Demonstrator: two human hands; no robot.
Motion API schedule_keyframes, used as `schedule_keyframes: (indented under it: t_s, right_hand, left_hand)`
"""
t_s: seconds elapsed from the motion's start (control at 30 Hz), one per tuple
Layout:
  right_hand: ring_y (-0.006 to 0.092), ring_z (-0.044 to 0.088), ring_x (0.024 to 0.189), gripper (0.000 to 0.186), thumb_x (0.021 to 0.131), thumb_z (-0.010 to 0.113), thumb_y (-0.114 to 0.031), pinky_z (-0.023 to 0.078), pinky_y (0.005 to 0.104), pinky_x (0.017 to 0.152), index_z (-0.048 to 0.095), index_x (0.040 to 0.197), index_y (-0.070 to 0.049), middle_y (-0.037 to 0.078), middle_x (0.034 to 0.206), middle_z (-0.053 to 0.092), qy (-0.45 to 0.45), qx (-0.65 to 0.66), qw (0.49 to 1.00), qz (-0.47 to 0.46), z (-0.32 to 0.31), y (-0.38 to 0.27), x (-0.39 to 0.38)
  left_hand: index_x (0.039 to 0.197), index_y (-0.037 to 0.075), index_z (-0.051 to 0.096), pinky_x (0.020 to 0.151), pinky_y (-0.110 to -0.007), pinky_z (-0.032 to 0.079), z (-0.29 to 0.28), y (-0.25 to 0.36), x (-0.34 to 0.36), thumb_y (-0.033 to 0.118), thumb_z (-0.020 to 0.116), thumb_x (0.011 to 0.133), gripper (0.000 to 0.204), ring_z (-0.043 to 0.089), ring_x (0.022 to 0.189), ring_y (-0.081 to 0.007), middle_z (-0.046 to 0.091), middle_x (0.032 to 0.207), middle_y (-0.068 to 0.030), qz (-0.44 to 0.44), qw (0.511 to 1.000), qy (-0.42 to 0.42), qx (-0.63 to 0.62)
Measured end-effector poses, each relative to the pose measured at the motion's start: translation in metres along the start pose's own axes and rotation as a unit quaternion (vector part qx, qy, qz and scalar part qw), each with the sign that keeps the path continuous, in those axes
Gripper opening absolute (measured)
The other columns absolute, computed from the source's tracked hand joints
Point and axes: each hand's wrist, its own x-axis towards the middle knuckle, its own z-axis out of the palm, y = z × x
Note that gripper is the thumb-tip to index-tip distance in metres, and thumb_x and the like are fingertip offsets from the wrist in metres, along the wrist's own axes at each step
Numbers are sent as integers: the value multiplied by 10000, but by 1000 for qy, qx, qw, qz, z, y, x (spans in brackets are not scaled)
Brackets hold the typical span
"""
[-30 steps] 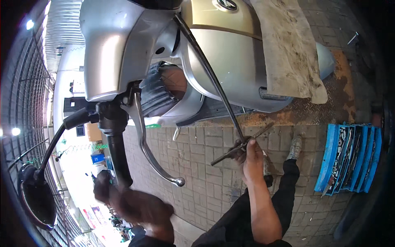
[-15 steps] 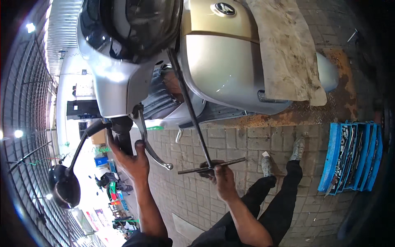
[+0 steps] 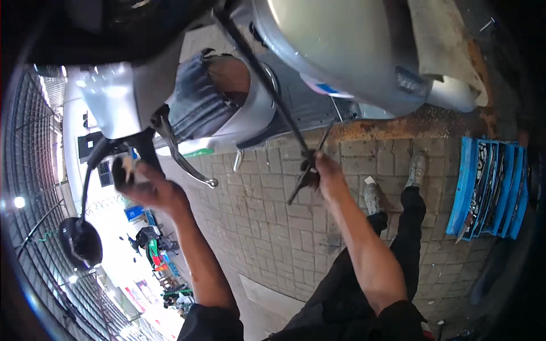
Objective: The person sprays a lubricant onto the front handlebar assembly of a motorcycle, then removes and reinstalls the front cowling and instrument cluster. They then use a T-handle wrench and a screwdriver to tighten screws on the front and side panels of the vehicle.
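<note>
My right hand is wrapped round the crossbar of a long T-handle wrench, whose dark shaft runs up to the silver scooter. The crossbar is tilted, and the shaft's far end is lost in the shadowed front of the scooter. Just below the black handlebar grip, my left hand has its fingers apart and slightly bent, their tips smeared by motion. It holds nothing that I can make out. A silver brake lever slants down between the two hands.
A round black mirror sticks out at the left. A stained cloth drapes over the scooter's front. Dark creased fabric lies in the seat area. On the brick floor at right stands a blue toolbox with tools, near my shoes.
My left hand has come off the handlebar grip. My right hand has moved up and right, and the wrench's crossbar has turned from nearly level to steep. The view has shifted closer over the scooter.
</note>
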Motion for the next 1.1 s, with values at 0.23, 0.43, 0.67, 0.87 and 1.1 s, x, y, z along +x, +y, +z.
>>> schedule_keyframes:
  t_s: [0.23, 0.43, 0.67, 0.87, 1.1]
  right_hand:
    - [83, 491, 475, 387, 924, 631, -450, 458, 278, 505, 586, 1005, -75, 16, 699, 584, -76, 81, 994, 23, -28, -25, 28]
    - [74, 459, 464, 397, 940, 601, -458, 456, 297, 524, 601, 999, -65, 17, 670, 573, -36, 124, 986, 102, -38, -34, 40]
    - [110, 466, 474, 441, 963, 534, -475, 469, 339, 548, 611, 1049, -49, 27, 686, 550, -75, 147, 968, 192, -54, -27, 45]
    - [167, 580, 875, 445, 968, 540, -240, 485, 336, 793, 454, 1363, -55, 72, 1007, 574, 37, -104, 979, -173, -46, -12, 24]
    - [175, 522, 1157, 465, 948, 558, -163, 454, 319, 948, 447, 1384, -43, 119, 1217, 579, 6, -139, 973, -186, -40, -19, 6]
  left_hand:
    - [1417, -32, 346, 971, -370, 449, 46, 124, -68, 98, 550, 961, 516, 572, 1142, -280, 543, 1272, -194, -68, 895, -368, -242]
    - [1261, -84, 511, 949, -313, 463, 89, 117, -68, 94, 502, 1001, 316, 604, 1067, -183, 655, 1129, -150, -168, 780, -434, -419]
    - [1047, -68, 576, 807, -278, 524, 101, 119, -70, 3, 635, 908, 167, 644, 891, -146, 679, 968, -121, -174, 817, -375, -402]
    - [936, -36, 562, 699, -251, 538, 106, 119, -76, -55, 715, 818, 194, 640, 812, -128, 665, 862, -99, -245, 843, -300, -372]
    - [871, -21, 579, 653, -240, 517, 110, 144, -75, 3, 819, 736, 277, 609, 721, -105, 657, 808, -83, -279, 857, -260, -346]
